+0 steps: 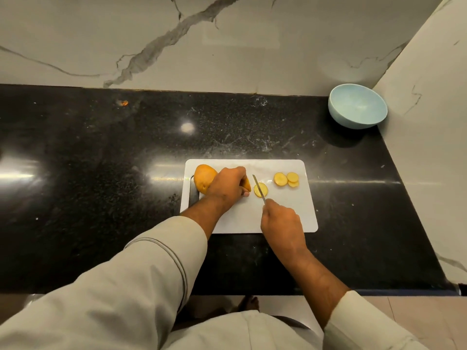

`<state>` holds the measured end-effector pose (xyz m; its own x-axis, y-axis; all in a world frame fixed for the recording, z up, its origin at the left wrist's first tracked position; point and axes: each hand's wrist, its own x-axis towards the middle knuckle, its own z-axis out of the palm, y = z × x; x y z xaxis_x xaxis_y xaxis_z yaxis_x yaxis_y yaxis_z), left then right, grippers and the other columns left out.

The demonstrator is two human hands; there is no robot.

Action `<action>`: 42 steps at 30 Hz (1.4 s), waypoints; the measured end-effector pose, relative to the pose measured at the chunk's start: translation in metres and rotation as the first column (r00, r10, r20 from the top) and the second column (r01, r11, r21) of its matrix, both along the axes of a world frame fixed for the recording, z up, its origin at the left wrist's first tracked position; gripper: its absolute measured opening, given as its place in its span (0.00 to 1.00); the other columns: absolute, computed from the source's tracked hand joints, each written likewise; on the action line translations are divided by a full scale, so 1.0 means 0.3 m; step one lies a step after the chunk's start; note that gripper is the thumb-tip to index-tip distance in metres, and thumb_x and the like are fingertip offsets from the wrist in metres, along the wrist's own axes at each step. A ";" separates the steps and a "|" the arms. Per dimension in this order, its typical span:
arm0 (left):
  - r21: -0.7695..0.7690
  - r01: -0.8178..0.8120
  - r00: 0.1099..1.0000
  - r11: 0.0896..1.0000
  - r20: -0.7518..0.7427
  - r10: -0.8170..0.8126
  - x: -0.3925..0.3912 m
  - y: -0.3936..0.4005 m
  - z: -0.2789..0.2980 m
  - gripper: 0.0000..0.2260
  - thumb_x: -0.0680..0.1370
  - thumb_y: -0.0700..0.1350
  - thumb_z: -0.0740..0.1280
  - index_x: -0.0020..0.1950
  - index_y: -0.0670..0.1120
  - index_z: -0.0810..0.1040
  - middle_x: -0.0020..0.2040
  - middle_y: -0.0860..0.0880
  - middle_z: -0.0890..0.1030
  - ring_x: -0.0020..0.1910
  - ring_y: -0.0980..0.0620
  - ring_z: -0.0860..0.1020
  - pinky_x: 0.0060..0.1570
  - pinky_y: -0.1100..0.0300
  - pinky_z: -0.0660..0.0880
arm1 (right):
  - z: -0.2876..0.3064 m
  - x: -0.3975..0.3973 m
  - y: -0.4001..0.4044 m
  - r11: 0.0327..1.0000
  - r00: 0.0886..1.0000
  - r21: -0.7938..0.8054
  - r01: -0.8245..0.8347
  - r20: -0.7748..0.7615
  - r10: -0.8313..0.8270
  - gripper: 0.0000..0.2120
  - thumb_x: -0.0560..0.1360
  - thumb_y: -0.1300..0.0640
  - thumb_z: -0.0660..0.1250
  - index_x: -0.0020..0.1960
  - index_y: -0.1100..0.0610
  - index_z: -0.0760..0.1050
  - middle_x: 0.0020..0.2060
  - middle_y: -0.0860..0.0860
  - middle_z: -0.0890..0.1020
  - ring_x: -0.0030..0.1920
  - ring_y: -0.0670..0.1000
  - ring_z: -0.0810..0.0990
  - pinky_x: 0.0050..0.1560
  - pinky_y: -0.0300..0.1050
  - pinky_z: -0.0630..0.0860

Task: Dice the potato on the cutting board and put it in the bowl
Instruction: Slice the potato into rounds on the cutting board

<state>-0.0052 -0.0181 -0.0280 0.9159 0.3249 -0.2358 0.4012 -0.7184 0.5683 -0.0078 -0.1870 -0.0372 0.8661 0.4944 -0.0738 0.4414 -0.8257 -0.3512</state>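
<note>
Right now, a white cutting board lies on a black speckled countertop, and both hands work over it. At the board's left end sits the potato, its skin orange-brown, with the left hand laid over its right part, fingers curled down round the cut end and holding it in place. Just to the right of those fingers lies 1 pale yellow slice flat on the board, and the knife crosses its left edge, blade pointing away from the person and a little to the left. The right hand grips the knife's handle near the board's front edge (the handle itself is hidden inside the fist). Further right on the board, apart from the blade, 3 more slices lie in a small overlapping group.

A light blue bowl stands well apart from the board, in the far right corner of the countertop where the marble wall turns; nothing shows inside it. Both forearms come up from the bottom of the view in pale loose sleeves, pushed back from the wrists.
</note>
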 end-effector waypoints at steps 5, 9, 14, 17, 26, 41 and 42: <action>0.026 0.018 1.000 0.999 0.020 -0.019 0.002 -0.005 -0.006 0.07 0.74 0.39 0.71 0.44 0.47 0.74 0.42 0.49 0.79 0.41 0.52 0.75 0.41 0.60 0.70 | -0.022 -0.003 0.084 1.000 1.000 -0.011 -0.009 0.017 0.009 0.12 0.82 0.55 0.54 0.58 0.57 0.73 0.42 0.53 0.81 0.39 0.53 0.80 0.40 0.47 0.78; 0.043 0.016 1.000 0.999 0.016 -0.017 0.000 -0.010 -0.004 0.05 0.75 0.39 0.70 0.43 0.46 0.75 0.42 0.48 0.80 0.42 0.50 0.76 0.43 0.58 0.73 | -0.032 -0.007 0.097 0.999 0.999 -0.025 0.030 0.024 -0.030 0.12 0.82 0.55 0.55 0.60 0.57 0.73 0.42 0.52 0.81 0.39 0.52 0.80 0.40 0.46 0.79; 0.026 -0.029 0.998 0.999 0.062 0.028 -0.011 -0.016 -0.014 0.02 0.75 0.38 0.68 0.43 0.44 0.79 0.39 0.48 0.81 0.36 0.55 0.74 0.42 0.59 0.75 | -0.037 -0.013 0.111 0.998 0.999 -0.043 0.037 0.029 -0.036 0.11 0.82 0.54 0.56 0.59 0.56 0.73 0.42 0.52 0.81 0.38 0.51 0.80 0.38 0.45 0.77; 0.034 -0.039 0.997 0.999 0.072 0.036 -0.018 -0.025 -0.018 0.04 0.75 0.37 0.68 0.41 0.44 0.78 0.39 0.48 0.81 0.36 0.54 0.74 0.40 0.59 0.73 | -0.040 -0.012 0.112 0.998 0.999 -0.046 0.032 0.032 -0.031 0.12 0.82 0.54 0.56 0.59 0.57 0.73 0.43 0.52 0.82 0.38 0.51 0.80 0.37 0.43 0.76; 0.074 -0.060 0.995 0.995 0.081 0.054 -0.031 -0.047 -0.007 0.02 0.76 0.38 0.66 0.45 0.42 0.79 0.43 0.44 0.82 0.44 0.47 0.77 0.44 0.54 0.75 | -0.047 0.003 0.104 0.999 0.999 -0.036 -0.007 0.034 0.008 0.12 0.82 0.53 0.55 0.60 0.57 0.73 0.44 0.53 0.82 0.40 0.52 0.80 0.38 0.44 0.76; 0.138 -0.015 0.998 0.990 0.069 0.005 -0.025 -0.045 -0.007 0.08 0.76 0.35 0.62 0.46 0.43 0.81 0.44 0.44 0.83 0.44 0.46 0.79 0.45 0.55 0.76 | -0.031 0.035 0.158 0.999 1.000 -0.045 0.000 -0.004 0.000 0.08 0.78 0.61 0.55 0.52 0.59 0.72 0.42 0.57 0.80 0.36 0.57 0.76 0.33 0.46 0.66; 0.138 -0.012 0.998 0.990 0.066 0.002 -0.025 -0.044 -0.006 0.09 0.76 0.35 0.62 0.46 0.43 0.81 0.44 0.44 0.83 0.44 0.46 0.79 0.46 0.54 0.76 | -0.030 0.038 0.165 0.999 1.000 -0.049 -0.002 -0.008 0.001 0.08 0.78 0.62 0.55 0.52 0.59 0.72 0.42 0.57 0.80 0.36 0.57 0.75 0.33 0.46 0.66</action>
<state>-0.0127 -0.0314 -0.0298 0.9255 0.3566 -0.1277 0.3715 -0.7890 0.4894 0.0035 -0.1375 -0.0462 0.8647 0.4913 -0.1049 0.4401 -0.8415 -0.3135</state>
